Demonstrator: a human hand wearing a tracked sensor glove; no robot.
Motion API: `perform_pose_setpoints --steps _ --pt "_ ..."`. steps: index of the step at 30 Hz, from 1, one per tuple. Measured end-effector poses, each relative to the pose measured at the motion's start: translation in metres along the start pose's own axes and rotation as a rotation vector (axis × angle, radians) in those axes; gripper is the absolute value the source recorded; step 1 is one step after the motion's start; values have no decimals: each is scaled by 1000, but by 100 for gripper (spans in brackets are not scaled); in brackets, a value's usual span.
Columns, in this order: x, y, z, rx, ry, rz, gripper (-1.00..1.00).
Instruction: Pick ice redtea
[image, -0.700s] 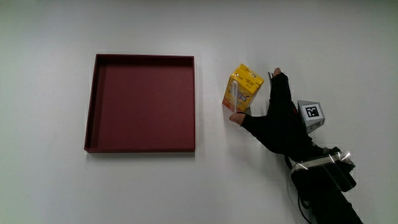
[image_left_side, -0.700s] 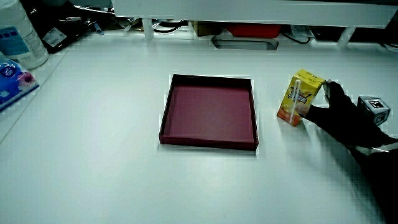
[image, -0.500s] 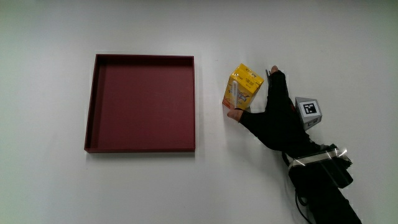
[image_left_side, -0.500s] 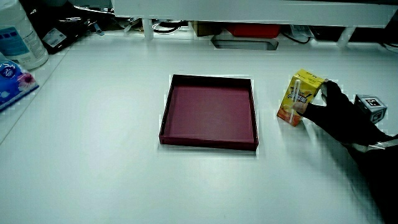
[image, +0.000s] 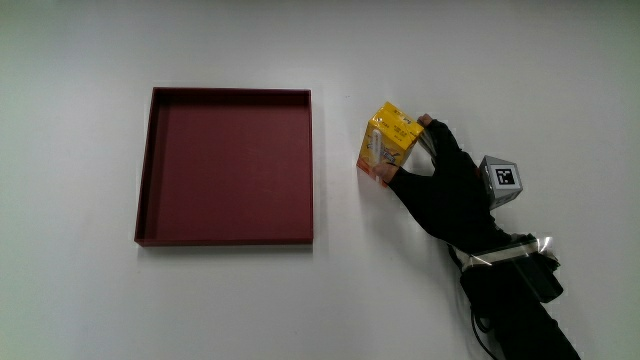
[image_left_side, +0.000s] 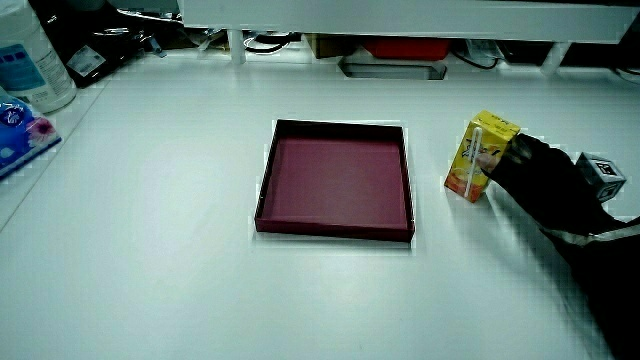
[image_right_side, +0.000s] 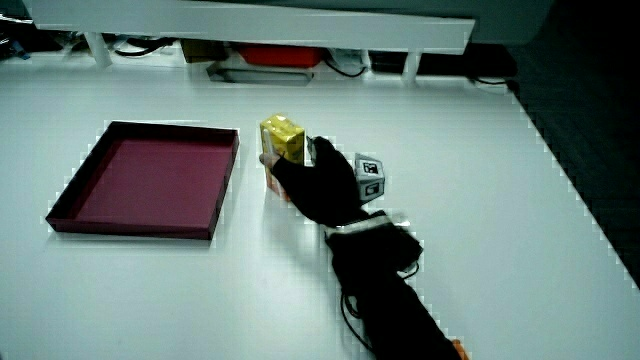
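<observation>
The ice redtea is a small yellow carton (image: 386, 145) with a straw on its side, standing on the white table beside the dark red tray (image: 146, 170). Both side views show the carton (image_left_side: 478, 153) (image_right_side: 280, 138) upright. The hand (image: 432, 178) in its black glove is against the carton, fingers and thumb closed around its sides. The same grip shows for the hand (image_left_side: 535, 173) (image_right_side: 318, 180) in both side views. The patterned cube (image: 501, 180) sits on the back of the hand.
The dark red tray (image_left_side: 266, 190) (image_right_side: 68, 208) holds nothing. A plastic bottle (image_left_side: 32, 58) and a tissue pack (image_left_side: 18, 135) lie at the table's edge, farther from the person than the tray. A low white partition (image_left_side: 400, 20) runs along the table.
The hand has slid closer to the carton and its spread fingers and thumb have closed onto the carton's sides. The carton stays where it was.
</observation>
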Motion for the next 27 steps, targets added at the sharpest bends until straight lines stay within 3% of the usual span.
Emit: perform_pose_setpoints --steps 14,20,22,27 --pt "1 14 -4 6 36 -3 0" --pt "5 14 -1 19 128 21 22" --pt "10 13 0 60 164 45 30" --pt "15 14 0 77 237 83 48"
